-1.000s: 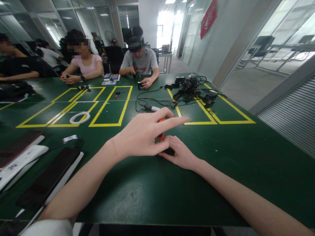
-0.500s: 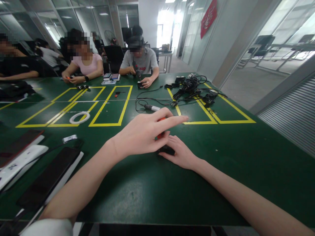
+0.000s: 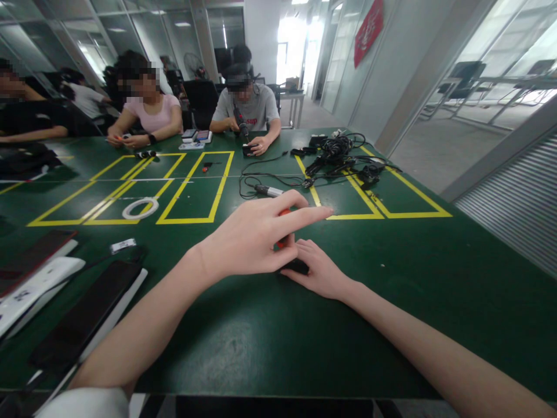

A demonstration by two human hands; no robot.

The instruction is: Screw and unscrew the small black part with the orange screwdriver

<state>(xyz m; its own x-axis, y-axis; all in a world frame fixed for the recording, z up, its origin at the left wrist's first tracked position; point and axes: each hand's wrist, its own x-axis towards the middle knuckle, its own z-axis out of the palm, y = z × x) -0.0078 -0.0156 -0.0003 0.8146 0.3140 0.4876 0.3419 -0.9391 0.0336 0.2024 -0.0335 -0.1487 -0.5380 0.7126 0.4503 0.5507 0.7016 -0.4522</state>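
Observation:
My left hand [image 3: 255,235] is closed around the red handle of what looks like a screwdriver [image 3: 284,239], held upright; its index finger stretches out to the right, and the tool's lower end is hidden. Directly below, my right hand [image 3: 324,271] grips a small black block-like part [image 3: 298,266] against the green table [image 3: 226,348]. The fingers of both hands cover most of this part, so its exact kind does not show. The two hands almost touch.
Beyond my hands lie a corded grey-black tool [image 3: 268,191] and a tangle of black cables [image 3: 335,154]. A white tape ring [image 3: 140,208] is at left, with a black phone [image 3: 87,313] nearer. Across the table, a co-worker [image 3: 246,110] uses an electric screwdriver.
The fingers of my left hand have shifted slightly around the red handle, with the thumb side a little lower. My right hand and the black part stay in place.

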